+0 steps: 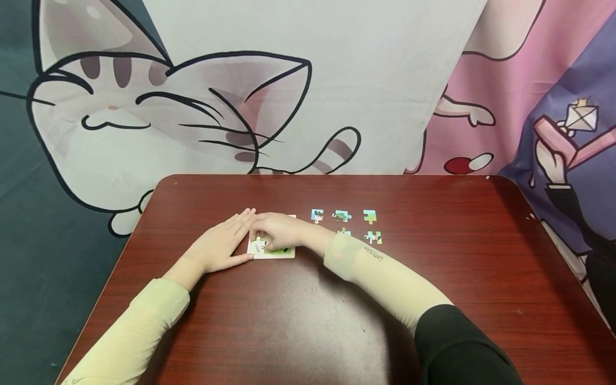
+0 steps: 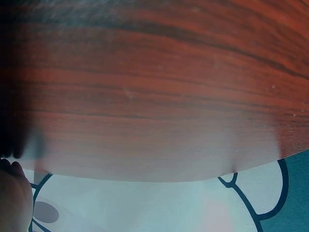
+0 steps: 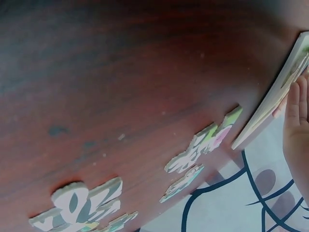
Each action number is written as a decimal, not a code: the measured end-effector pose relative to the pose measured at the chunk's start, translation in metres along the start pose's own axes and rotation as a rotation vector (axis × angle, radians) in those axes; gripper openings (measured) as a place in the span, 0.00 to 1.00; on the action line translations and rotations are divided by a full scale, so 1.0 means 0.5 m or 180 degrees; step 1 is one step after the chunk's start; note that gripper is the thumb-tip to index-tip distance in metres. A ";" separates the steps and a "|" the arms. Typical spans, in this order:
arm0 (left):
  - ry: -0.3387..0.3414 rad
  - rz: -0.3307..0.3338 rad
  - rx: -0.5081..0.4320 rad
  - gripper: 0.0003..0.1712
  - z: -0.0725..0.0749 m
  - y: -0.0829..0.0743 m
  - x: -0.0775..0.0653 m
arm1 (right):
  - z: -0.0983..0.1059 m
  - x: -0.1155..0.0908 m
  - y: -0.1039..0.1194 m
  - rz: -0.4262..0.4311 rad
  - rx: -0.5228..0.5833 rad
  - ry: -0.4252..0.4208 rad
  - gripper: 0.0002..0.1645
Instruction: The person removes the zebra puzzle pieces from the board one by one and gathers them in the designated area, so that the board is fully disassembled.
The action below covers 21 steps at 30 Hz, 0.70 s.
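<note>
We are steadying the puzzle board [image 1: 284, 254] with our left hand [image 1: 218, 246], fingers straight and pressed flat at its near-left edge. Our right hand [image 1: 276, 231] is curling over the board, fingertips pinching or pressing a piece [image 1: 261, 246]; which, we cannot tell. Risk: pushing down crooked could be popping neighbouring pieces loose or skating the board off the flat hand. Count: one board, five loose pieces [image 1: 343, 216] lying just right of the grip, on the table [image 1: 433, 278].
</note>
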<state>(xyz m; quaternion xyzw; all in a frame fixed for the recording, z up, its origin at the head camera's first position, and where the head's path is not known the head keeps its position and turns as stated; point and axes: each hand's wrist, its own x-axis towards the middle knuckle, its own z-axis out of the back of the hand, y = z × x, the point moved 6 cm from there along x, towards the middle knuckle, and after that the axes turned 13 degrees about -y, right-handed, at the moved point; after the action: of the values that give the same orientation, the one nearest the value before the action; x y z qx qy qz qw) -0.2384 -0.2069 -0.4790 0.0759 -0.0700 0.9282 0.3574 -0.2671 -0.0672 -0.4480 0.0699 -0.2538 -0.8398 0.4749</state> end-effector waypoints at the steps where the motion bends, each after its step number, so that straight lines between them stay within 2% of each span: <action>1: 0.0007 0.0006 -0.0001 0.57 0.000 0.000 0.000 | 0.001 -0.001 0.002 0.0021 -0.0034 -0.0022 0.20; 10: 0.0019 0.0015 -0.0010 0.57 -0.001 0.000 0.001 | 0.004 -0.006 0.009 0.0104 -0.0179 -0.0191 0.16; 15: 0.0029 0.0010 0.0025 0.57 -0.002 0.001 0.000 | 0.011 -0.005 0.011 0.0033 0.0049 -0.0323 0.11; 21: 0.0029 0.0022 0.0006 0.57 -0.003 0.001 0.000 | 0.016 0.002 0.000 -0.0357 0.0559 -0.0410 0.09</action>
<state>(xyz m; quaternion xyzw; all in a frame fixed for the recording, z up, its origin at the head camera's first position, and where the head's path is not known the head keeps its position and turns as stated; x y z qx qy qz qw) -0.2386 -0.2070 -0.4804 0.0718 -0.0678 0.9299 0.3544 -0.2706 -0.0651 -0.4410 0.0712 -0.3521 -0.8423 0.4019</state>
